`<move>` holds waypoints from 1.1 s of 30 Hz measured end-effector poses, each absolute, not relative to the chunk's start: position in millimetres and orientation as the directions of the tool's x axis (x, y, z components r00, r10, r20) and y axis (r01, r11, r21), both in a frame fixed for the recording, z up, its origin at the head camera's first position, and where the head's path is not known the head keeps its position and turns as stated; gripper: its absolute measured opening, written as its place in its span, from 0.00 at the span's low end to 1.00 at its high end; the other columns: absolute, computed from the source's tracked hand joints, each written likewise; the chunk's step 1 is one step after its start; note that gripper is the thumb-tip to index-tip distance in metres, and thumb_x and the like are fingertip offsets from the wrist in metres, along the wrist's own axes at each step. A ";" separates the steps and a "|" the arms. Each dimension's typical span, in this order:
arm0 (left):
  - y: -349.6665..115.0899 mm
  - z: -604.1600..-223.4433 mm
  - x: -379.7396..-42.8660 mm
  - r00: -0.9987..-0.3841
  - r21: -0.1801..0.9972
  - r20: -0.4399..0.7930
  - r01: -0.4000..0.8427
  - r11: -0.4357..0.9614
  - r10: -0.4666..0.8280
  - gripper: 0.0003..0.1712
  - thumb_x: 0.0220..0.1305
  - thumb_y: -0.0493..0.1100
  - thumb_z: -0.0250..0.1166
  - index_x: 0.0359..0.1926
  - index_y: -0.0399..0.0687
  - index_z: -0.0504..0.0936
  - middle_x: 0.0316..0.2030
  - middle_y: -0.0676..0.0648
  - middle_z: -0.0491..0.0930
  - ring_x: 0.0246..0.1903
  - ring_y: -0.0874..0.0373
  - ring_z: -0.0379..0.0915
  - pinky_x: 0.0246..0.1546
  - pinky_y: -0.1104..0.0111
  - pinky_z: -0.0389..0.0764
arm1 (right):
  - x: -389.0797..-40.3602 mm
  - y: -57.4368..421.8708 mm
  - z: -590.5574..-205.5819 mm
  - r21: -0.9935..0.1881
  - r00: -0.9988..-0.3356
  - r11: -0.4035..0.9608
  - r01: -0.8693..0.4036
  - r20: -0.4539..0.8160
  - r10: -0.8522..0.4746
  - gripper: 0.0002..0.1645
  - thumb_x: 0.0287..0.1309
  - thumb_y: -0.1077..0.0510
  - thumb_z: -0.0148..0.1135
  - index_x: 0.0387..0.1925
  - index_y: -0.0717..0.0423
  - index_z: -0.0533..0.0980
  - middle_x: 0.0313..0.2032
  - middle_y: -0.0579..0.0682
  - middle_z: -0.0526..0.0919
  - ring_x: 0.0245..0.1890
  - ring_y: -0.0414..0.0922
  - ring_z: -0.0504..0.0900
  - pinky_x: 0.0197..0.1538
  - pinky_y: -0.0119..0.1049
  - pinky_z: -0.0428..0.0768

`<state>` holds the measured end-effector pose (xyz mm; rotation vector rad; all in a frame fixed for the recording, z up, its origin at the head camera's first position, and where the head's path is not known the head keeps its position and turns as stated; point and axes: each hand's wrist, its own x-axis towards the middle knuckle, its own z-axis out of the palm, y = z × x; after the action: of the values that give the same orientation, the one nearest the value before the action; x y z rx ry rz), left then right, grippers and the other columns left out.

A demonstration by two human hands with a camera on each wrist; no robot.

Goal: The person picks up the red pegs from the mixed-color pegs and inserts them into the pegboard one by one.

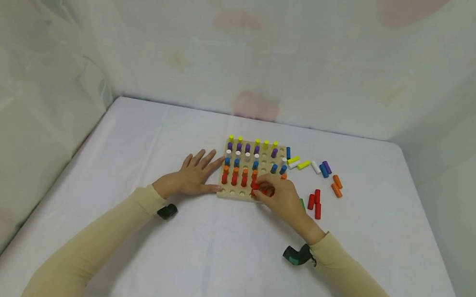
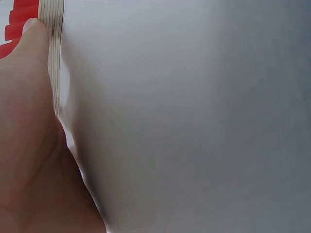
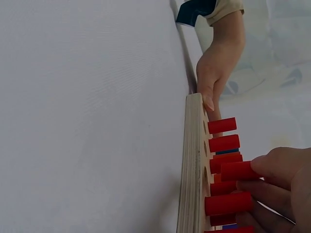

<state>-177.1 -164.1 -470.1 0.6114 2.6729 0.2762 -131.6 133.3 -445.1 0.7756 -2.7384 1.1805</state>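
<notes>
A wooden pegboard (image 1: 233, 197) holds rows of coloured pegs, with yellow at the back and red toward the front. My left hand (image 1: 193, 175) lies with fingers spread at the board's left side, its thumb on the near left corner. Over the board's front part, my right hand (image 1: 284, 202) pinches a red peg (image 3: 237, 171) between thumb and fingers. In the right wrist view that peg points at the board face, close to a hole. Other red pegs (image 3: 228, 204) stand beside it. The right hand covers part of the board in the head view.
Loose pegs lie right of the board: several red pegs (image 1: 317, 211), orange pegs (image 1: 336, 190), a purple peg (image 1: 327, 167), yellow pegs (image 1: 303, 165), plus white and blue ones. A green peg (image 1: 302, 204) shows partly behind the right hand. White cloth covers the table (image 1: 208, 261).
</notes>
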 end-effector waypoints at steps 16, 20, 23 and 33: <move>-162.8 -467.4 -175.4 -0.831 0.271 -0.330 0.371 0.888 0.448 0.54 0.66 0.73 0.51 0.79 0.63 0.32 0.80 0.43 0.25 0.78 0.37 0.18 0.74 0.36 0.31 | -130.1 133.5 -454.3 -0.639 -0.872 0.606 -0.474 0.243 -0.426 0.13 0.55 0.57 0.73 0.43 0.52 0.82 0.35 0.46 0.89 0.29 0.38 0.77 0.33 0.27 0.78; -162.5 -465.1 -174.2 -0.830 0.280 -0.327 0.372 0.885 0.452 0.54 0.66 0.72 0.52 0.79 0.62 0.33 0.80 0.43 0.26 0.78 0.36 0.19 0.74 0.36 0.31 | -129.5 132.9 -457.0 -0.637 -0.875 0.609 -0.472 0.251 -0.415 0.14 0.55 0.57 0.73 0.43 0.52 0.82 0.35 0.45 0.88 0.29 0.38 0.77 0.34 0.28 0.79; -162.5 -464.9 -173.9 -0.831 0.286 -0.325 0.369 0.884 0.452 0.54 0.66 0.72 0.53 0.79 0.62 0.33 0.80 0.43 0.26 0.78 0.36 0.19 0.74 0.36 0.31 | -128.8 132.4 -458.3 -0.633 -0.872 0.612 -0.475 0.249 -0.421 0.14 0.55 0.56 0.73 0.43 0.51 0.83 0.35 0.45 0.88 0.30 0.38 0.77 0.35 0.29 0.80; -162.5 -466.6 -173.8 -0.833 0.277 -0.321 0.372 0.886 0.450 0.54 0.66 0.73 0.52 0.79 0.63 0.33 0.80 0.43 0.26 0.78 0.36 0.19 0.74 0.35 0.31 | -128.4 131.0 -461.4 -0.595 -0.873 0.648 -0.476 0.230 -0.431 0.12 0.56 0.54 0.73 0.43 0.49 0.83 0.38 0.44 0.88 0.31 0.38 0.77 0.36 0.28 0.79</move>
<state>-173.8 -162.5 -466.6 0.6061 2.6731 0.2862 -128.4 131.0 -461.4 0.7689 -2.7893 1.0369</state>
